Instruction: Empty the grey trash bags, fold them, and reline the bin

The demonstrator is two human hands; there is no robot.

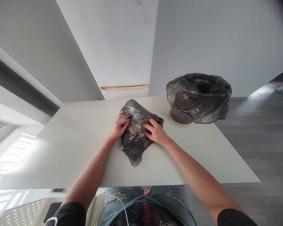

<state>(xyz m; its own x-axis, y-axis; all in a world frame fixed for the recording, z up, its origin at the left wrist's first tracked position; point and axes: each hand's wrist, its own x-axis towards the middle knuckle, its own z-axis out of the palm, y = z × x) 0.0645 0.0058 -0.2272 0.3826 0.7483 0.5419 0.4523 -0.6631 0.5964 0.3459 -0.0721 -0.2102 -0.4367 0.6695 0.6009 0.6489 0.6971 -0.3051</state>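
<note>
A filled black plastic bag (pixel 134 138) lies on the white table, its film thin enough that red, orange and green contents show faintly through. Its gathered, twisted end fans out toward me. On the bag's left side my left hand (pixel 120 126) grips the film with curled fingers. My right hand (pixel 157 132) holds the right side, fingers bent into the folds and somewhat apart. What lies under the fingertips is hidden by the film. To the right stands a brown bin (pixel 179 116) lined with another black bag (pixel 200 100), its edge folded over the rim.
The white table (pixel 68 150) ends at a front edge close to my lap. Behind it stands a white door-like panel with a beige strip (pixel 124 87). A perforated cream basket (pixel 23 211) is below at left, and a white cable (pixel 122 205) hangs over my lap.
</note>
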